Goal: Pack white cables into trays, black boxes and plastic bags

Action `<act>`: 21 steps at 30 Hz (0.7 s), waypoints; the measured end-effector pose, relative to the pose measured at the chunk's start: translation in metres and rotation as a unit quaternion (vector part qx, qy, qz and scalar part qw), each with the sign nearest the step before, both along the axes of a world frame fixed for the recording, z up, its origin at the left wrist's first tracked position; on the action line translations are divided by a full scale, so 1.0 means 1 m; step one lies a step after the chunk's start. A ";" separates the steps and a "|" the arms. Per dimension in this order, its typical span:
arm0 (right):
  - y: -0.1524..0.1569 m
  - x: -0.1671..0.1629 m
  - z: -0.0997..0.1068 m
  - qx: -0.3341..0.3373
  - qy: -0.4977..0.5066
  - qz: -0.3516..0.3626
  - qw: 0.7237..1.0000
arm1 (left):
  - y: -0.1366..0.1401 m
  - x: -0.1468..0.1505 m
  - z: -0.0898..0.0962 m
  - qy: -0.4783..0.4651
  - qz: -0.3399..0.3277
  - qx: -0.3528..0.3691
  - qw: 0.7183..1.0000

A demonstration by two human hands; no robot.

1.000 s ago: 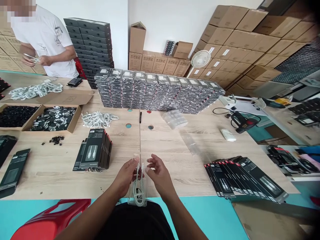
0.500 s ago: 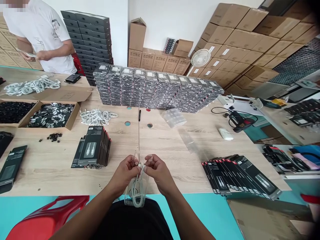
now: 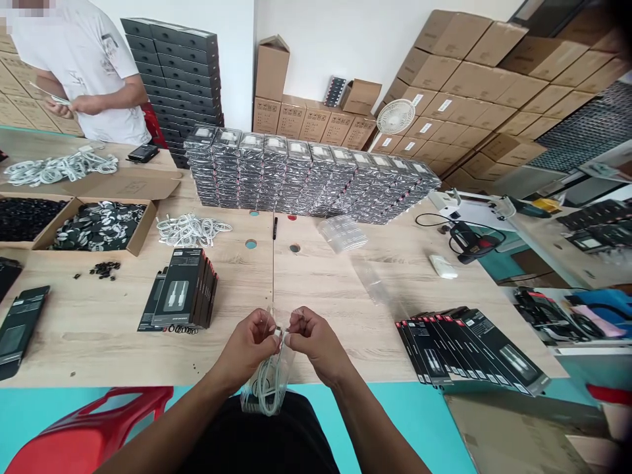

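Observation:
A coiled white cable [image 3: 267, 395] hangs in front of my body at the table's near edge, with a clear plastic sleeve or tray [image 3: 287, 372] around it. My left hand [image 3: 253, 339] pinches one of the cable's connector ends between thumb and fingers. Close beside it, my right hand [image 3: 316, 339] grips the other connector end. Both hands also touch the upper edges of the clear plastic. Fingers hide part of the connectors.
Black cable boxes stand left [image 3: 182, 289] and lie fanned out right [image 3: 469, 349]. White cables [image 3: 192, 230] and a carton of black-and-white pieces [image 3: 135, 245] lie left. Wrapped boxes [image 3: 306, 178] line the back. A person [image 3: 89, 79] stands far left; a red stool [image 3: 64, 447] is near me.
Both connector ends have come lower and closer together in my hands, and the coil hangs slightly lower. The person at the far left has raised the white item they hold.

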State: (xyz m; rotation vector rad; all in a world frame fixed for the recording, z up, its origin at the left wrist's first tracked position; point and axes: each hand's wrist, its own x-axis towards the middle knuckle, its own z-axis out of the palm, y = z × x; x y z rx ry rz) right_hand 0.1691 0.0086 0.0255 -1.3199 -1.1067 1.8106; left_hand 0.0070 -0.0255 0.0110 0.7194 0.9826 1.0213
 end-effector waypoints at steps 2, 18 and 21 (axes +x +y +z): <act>-0.003 -0.001 -0.001 0.002 -0.012 -0.009 1.000 | -0.002 0.001 0.002 0.022 0.005 0.002 1.000; -0.047 -0.011 -0.007 -0.096 0.170 0.022 0.980 | 0.019 -0.001 -0.015 -0.148 0.152 -0.075 0.974; -0.052 -0.016 -0.003 -0.092 0.185 0.012 0.978 | 0.018 -0.002 -0.015 -0.170 0.170 -0.081 0.967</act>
